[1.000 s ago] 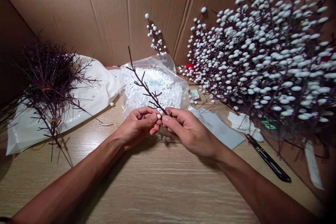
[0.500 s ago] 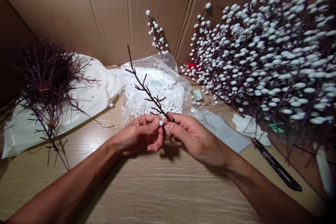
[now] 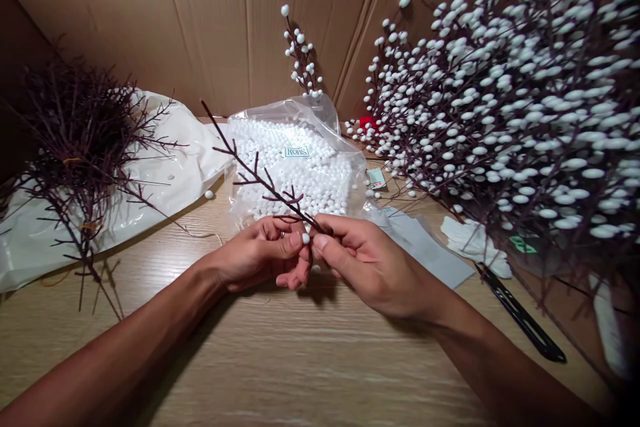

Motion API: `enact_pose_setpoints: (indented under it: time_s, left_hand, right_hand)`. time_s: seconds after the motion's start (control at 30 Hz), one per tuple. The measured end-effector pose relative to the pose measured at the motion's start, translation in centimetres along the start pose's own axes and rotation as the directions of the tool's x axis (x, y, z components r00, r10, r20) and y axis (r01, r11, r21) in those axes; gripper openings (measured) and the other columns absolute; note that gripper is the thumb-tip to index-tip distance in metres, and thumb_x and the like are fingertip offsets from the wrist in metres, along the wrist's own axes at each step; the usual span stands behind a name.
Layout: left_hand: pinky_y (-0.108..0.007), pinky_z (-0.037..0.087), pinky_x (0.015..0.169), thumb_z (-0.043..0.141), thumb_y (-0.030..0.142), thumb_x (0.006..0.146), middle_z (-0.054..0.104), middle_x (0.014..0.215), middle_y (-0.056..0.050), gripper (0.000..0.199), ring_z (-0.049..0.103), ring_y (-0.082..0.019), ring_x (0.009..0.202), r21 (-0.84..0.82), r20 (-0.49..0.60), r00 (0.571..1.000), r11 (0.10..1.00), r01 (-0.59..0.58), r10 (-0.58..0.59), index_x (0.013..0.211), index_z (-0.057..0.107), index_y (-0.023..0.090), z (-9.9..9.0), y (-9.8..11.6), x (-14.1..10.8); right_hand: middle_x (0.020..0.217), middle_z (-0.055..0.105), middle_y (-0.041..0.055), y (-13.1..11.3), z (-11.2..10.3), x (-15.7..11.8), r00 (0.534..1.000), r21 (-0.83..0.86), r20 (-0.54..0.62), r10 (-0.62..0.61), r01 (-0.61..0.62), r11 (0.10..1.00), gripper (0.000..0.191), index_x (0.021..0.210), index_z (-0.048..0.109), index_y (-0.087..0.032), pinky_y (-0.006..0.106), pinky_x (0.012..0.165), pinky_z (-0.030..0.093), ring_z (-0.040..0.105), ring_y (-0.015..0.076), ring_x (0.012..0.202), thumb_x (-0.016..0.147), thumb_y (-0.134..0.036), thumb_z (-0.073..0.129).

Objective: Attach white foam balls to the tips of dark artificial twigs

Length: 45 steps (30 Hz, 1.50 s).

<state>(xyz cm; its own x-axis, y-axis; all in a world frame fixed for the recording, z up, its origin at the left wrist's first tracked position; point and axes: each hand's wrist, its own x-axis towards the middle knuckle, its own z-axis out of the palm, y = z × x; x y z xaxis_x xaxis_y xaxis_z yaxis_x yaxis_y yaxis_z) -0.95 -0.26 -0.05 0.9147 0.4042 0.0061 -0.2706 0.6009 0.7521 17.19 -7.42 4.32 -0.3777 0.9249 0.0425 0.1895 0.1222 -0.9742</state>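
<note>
A bare dark brown branch (image 3: 265,180) leans up to the left from my right hand (image 3: 363,257), whose thumb and fingers are closed on its lower end. Beside it, my left hand (image 3: 273,250) pinches a small white ball (image 3: 306,239) between thumb and fingers, close to the branch. Whether ball and branch touch is hard to tell. Behind both hands lies a clear plastic bag (image 3: 295,177) full of white balls.
Bare branches (image 3: 75,127) lie on a white plastic bag (image 3: 193,157) at left. Ball-tipped branches (image 3: 475,100) fill the right. A black-handled tool (image 3: 523,313) and a pale sheet (image 3: 425,250) lie on the table (image 3: 300,360); cardboard (image 3: 210,33) stands behind.
The branch has tipped further to the left, its tip now lower. Both hands stay close together, the white ball still in my left fingers. The camera view has shifted slightly.
</note>
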Motion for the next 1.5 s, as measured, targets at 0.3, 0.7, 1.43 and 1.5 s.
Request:
enact_pose_setpoints:
  time_s: [0.3, 0.7, 1.43, 1.5]
  left_hand:
    - [-0.019, 0.043, 0.049, 0.076, 0.034, 0.09, 0.069, 0.063, -0.006, 0.025, 0.063, -0.012, 0.052, -0.023, -0.04, 0.999, 0.999, -0.036, 0.036, 0.083, 0.067, 0.012, -0.07, -0.12, 0.12]
    - [-0.023, 0.047, 0.052, 0.073, 0.033, 0.088, 0.068, 0.072, -0.009, 0.026, 0.067, -0.016, 0.059, -0.118, 0.022, 0.999, 0.992, 0.052, -0.05, 0.08, 0.067, 0.01, 0.42, 0.66, 0.01]
    - [-0.019, 0.043, 0.048, 0.075, 0.039, 0.091, 0.069, 0.062, -0.005, 0.03, 0.061, -0.012, 0.049, -0.031, 0.025, 1.0, 0.999, -0.018, 0.019, 0.079, 0.058, 0.017, 0.36, -0.02, 0.17]
    - [-0.019, 0.043, 0.048, 0.075, 0.039, 0.09, 0.069, 0.062, -0.005, 0.031, 0.06, -0.011, 0.049, -0.027, 0.015, 1.0, 0.999, -0.024, 0.024, 0.079, 0.057, 0.017, 0.39, -0.03, 0.17]
  right_hand:
    - [0.096, 0.079, 0.0075, -0.46, -0.19, -0.04, 0.999, -0.044, 0.034, -0.003, 0.005, 0.999, 0.029, 0.093, 0.067, -0.017, 0.028, 0.079, 0.056, 0.074, 0.0172, 0.087, 0.107, -0.029, 0.046]
    - [0.087, 0.081, 0.0074, -0.89, 0.02, 0.14, 0.999, 0.104, 0.008, 0.039, -0.04, 0.994, 0.022, 0.087, 0.064, -0.018, 0.024, 0.066, 0.055, 0.078, 0.0175, 0.081, 0.103, -0.028, 0.054]
    - [0.077, 0.078, 0.0042, 0.01, 0.71, -0.09, 0.998, 0.148, -0.049, 0.031, -0.023, 0.989, 0.021, 0.091, 0.06, -0.02, 0.024, 0.065, 0.055, 0.079, 0.0182, 0.077, 0.105, -0.034, 0.054]
    - [0.076, 0.077, 0.0043, 0.03, 0.78, -0.1, 0.997, 0.145, -0.057, 0.044, -0.035, 0.989, 0.021, 0.09, 0.059, -0.02, 0.024, 0.063, 0.055, 0.079, 0.0191, 0.076, 0.104, -0.034, 0.055]
